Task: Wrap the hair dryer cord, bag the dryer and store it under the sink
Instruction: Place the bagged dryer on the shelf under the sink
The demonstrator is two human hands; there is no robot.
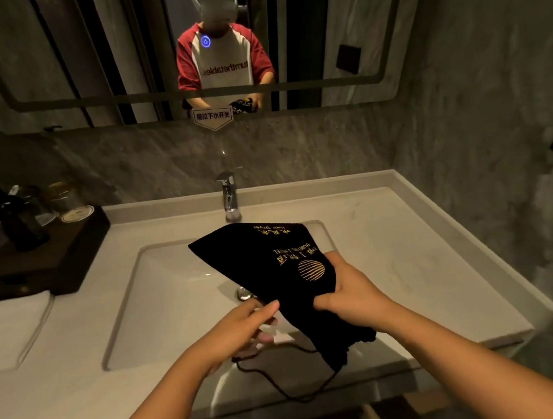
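Note:
A black cloth dryer bag (266, 257) with gold print hangs over the white sink basin (161, 288), its closed end pointing toward the faucet. My right hand (347, 290) grips the bag near its gathered mouth. My left hand (249, 323) sits just left of the mouth, fingers pinching at the bag's edge or drawstring; which one I cannot tell. A thin black drawstring (285, 384) loops down below the bag over the counter's front edge. No hair dryer is in view.
A chrome faucet (230, 197) stands behind the basin. A dark tray (37, 262) with bottles and jars sits at the left, a folded white towel (10, 333) in front of it. The mirror (185, 49) above reflects a person. The white counter (407, 247) extends right.

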